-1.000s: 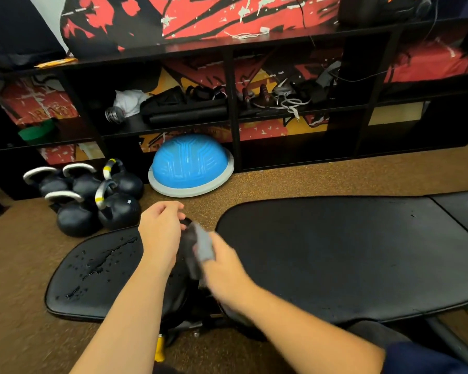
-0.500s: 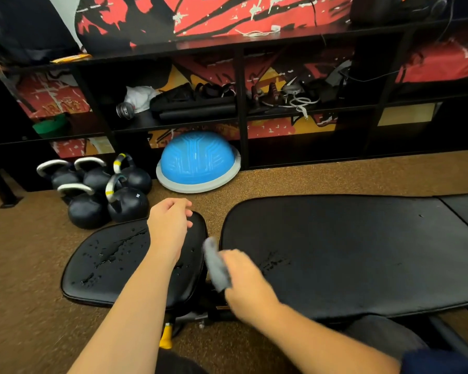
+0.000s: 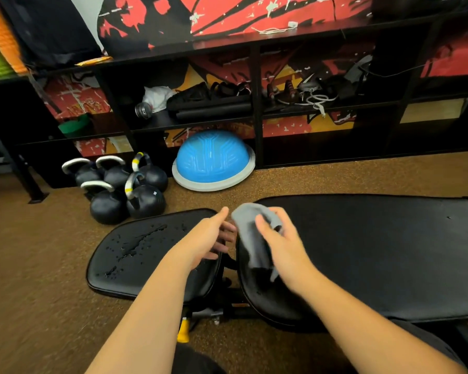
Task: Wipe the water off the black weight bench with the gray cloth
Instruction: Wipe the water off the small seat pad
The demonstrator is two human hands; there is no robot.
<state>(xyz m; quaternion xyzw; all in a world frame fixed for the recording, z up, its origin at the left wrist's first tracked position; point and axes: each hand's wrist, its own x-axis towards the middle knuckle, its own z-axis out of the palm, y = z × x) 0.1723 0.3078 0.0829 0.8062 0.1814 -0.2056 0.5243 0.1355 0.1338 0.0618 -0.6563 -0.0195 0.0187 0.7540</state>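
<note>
Our left hand [image 3: 211, 238] has swung in beside the gray cloth [image 3: 250, 238], fingers spread; our right hand [image 3: 281, 245] clutches it above the table [image 3: 376, 252], water [image 3: 135, 242] lying left.

Both bare forearms reach forward from the bottom of the view and converge toward the middle. The right hand [image 3: 278, 244] is held back-up, its fingers curled down in a closed grip around a crumpled gray cloth [image 3: 250, 236], thumb pointing up along the cloth's near face. The left hand [image 3: 210, 237] sits just left of that grip, thumb raised and fingers loosely spread toward the cloth's edge, holding nothing; whether its fingertips touch the cloth cannot be told. Both wrists are nearly straight.
</note>
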